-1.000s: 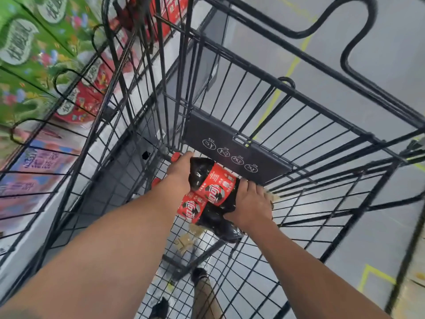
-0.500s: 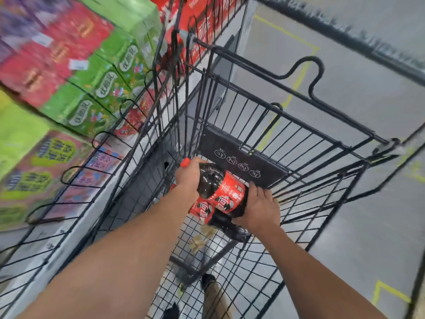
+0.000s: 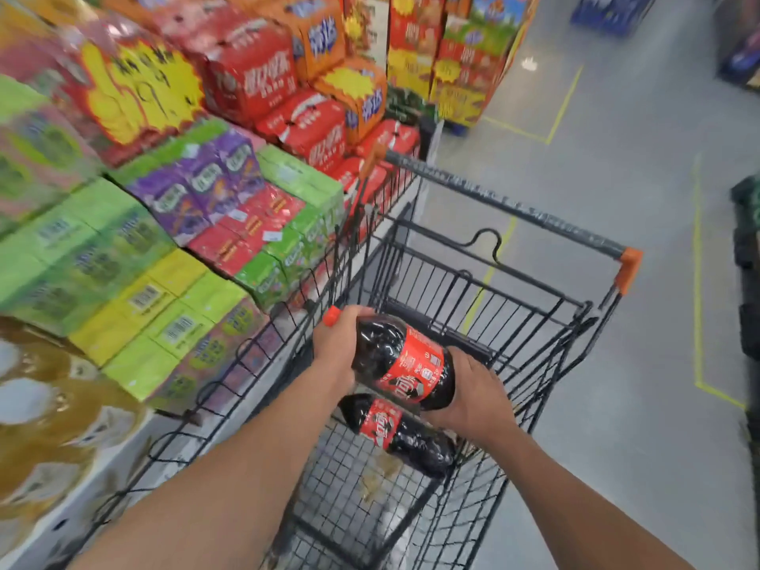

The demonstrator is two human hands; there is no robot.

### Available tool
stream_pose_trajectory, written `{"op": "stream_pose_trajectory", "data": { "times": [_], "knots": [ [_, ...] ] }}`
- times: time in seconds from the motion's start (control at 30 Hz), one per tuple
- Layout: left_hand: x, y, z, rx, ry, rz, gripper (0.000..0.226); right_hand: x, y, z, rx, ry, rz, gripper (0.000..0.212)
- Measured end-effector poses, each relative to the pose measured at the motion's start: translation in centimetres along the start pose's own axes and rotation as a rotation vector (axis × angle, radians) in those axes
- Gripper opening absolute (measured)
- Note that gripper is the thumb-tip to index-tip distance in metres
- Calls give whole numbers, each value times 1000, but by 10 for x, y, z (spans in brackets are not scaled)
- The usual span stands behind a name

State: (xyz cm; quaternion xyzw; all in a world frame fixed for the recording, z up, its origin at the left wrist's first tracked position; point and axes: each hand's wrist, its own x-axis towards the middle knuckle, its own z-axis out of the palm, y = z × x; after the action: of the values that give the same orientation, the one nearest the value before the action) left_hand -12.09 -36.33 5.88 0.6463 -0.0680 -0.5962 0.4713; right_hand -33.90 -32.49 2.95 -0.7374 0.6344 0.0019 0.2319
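There are 2 dark cola bottles with red labels, 2 bare hands and 1 black wire shopping cart (image 3: pixel 485 281). The upper bottle (image 3: pixel 405 364) is held lying on its side in the air above the cart basket, with its red cap (image 3: pixel 331 315) pointing left toward the cart's side wall. The left hand (image 3: pixel 337 347) grips the neck and shoulder end, fingers curled over the far side of the bottle just behind the cap, so the cap pokes out past the knuckles. The right hand (image 3: pixel 473 397) cups the base end from the right and from beneath, its fingers wrapped under the bottle and mostly hidden. The red label sits between the 2 hands. The lower bottle (image 3: pixel 401 436) lies on its side on the cart's wire floor, directly below the held one; no finger touches it, and whether the 2 bottles touch each other cannot be told. The cart's handle bar (image 3: pixel 514 207) has 2 orange end caps. To the left of the cart, stacked drink cartons (image 3: pixel 230 207) in green, purple, red and yellow stand close against its side, blurred. Yellow lines (image 3: pixel 697 281) mark the grey floor to the right.
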Motion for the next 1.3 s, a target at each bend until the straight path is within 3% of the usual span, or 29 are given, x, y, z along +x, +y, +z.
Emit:
{"op": "stream_pose_trajectory", "data": {
  "times": [0.23,0.43,0.77,0.83,0.9,1.07,1.3],
  "knots": [
    [-94,80,-46,-16,-123,146,32,-64,-75,-84,-58,224,-184,106],
    [-172,124,-85,-103,-93,322,22,-104,-129,-122,-67,327,-299,109],
    [-275,119,-140,-229,60,500,13,-149,-172,-144,-34,406,-607,105],
    [-293,107,-154,-259,98,525,25,-161,-175,-146,-44,422,-673,106],
    [-313,94,-166,-288,162,575,31,-170,-177,-147,-21,372,-720,108],
    [-367,66,-191,-431,321,702,21,-193,-202,-139,62,230,-892,109],
    [-427,20,-243,-609,495,741,37,-235,-246,-104,108,71,-1087,99]
  ]
}}
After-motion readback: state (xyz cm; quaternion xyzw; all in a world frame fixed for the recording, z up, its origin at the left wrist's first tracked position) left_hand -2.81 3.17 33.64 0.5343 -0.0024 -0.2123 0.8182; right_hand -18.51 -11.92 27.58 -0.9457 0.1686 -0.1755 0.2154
